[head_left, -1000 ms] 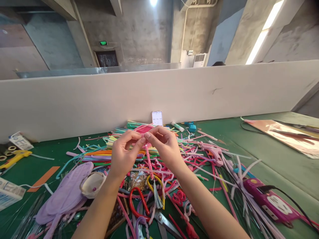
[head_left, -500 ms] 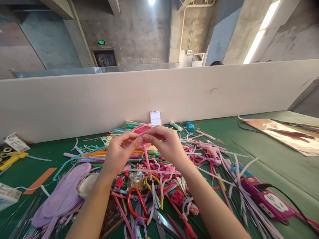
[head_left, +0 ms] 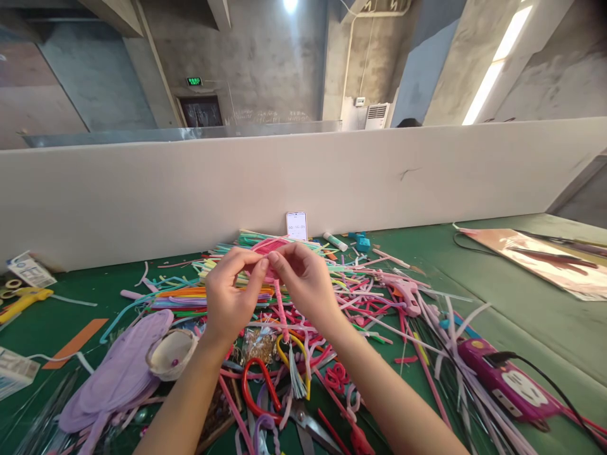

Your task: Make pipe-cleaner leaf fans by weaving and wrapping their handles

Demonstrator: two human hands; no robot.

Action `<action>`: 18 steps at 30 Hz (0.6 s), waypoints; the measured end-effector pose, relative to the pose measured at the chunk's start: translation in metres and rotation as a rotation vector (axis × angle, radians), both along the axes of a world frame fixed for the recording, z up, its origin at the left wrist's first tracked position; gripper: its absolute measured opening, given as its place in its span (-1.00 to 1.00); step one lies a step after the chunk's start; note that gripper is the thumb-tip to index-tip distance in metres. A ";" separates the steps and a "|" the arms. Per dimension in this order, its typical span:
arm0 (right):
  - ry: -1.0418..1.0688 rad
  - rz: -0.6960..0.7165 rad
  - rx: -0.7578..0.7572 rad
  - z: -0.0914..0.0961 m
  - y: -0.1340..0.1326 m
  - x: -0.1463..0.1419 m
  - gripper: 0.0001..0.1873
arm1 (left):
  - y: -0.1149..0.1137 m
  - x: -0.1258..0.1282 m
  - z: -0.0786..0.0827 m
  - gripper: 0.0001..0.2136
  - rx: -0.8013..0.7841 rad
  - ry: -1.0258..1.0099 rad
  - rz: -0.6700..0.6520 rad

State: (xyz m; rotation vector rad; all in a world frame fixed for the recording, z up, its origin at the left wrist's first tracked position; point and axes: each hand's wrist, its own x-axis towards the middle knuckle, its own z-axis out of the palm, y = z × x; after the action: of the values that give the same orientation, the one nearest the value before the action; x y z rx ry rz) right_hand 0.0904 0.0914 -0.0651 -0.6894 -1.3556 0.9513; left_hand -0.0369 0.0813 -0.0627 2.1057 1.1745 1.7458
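My left hand (head_left: 232,294) and my right hand (head_left: 306,281) meet over the middle of a green table (head_left: 502,278). Both pinch a pink pipe-cleaner piece (head_left: 269,248), a flat round fan shape with a twisted pink stem (head_left: 282,313) hanging down between my wrists. The fingertips of the two hands touch at the base of the fan. Under the hands lies a big heap of coloured pipe cleaners (head_left: 199,292). A small tassel (head_left: 298,378) hangs below the stem, by a yellow loop (head_left: 303,354).
A phone (head_left: 296,225) leans on the white partition (head_left: 190,189) behind the heap. Scissors (head_left: 308,423), a red loop (head_left: 258,385), a small bowl (head_left: 171,354) and a purple shape (head_left: 118,376) lie near. A purple power strip (head_left: 515,388) sits right, a yellow glue gun (head_left: 21,302) left.
My hands stayed at the pink piece, drawing slightly closer together with small finger shifts. The view moved a little.
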 end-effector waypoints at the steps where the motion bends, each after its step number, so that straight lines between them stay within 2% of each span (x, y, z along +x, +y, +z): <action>1: 0.092 0.001 -0.022 -0.003 -0.002 -0.006 -0.78 | -0.001 0.002 -0.002 -0.87 0.032 -0.013 0.034; 4: 0.327 0.010 -0.091 -0.009 -0.008 -0.020 -0.75 | -0.004 0.009 -0.007 -0.90 0.115 -0.048 0.110; 9: 0.359 0.078 -0.129 -0.005 -0.009 -0.019 -0.75 | -0.001 0.015 -0.008 -0.88 0.125 -0.197 0.124; 13: 0.335 0.173 -0.126 -0.001 -0.008 -0.015 -0.78 | -0.001 0.014 -0.001 -0.88 0.049 -0.289 0.142; 18: 0.286 0.114 -0.097 0.000 -0.006 -0.009 -0.78 | -0.003 0.003 0.009 -0.75 -0.124 -0.281 0.073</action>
State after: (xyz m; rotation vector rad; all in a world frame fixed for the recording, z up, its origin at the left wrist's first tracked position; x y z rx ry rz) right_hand 0.0813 0.0852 -0.0649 -0.5291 -1.1097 1.1661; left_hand -0.0335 0.0787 -0.0540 1.7006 1.2543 1.8717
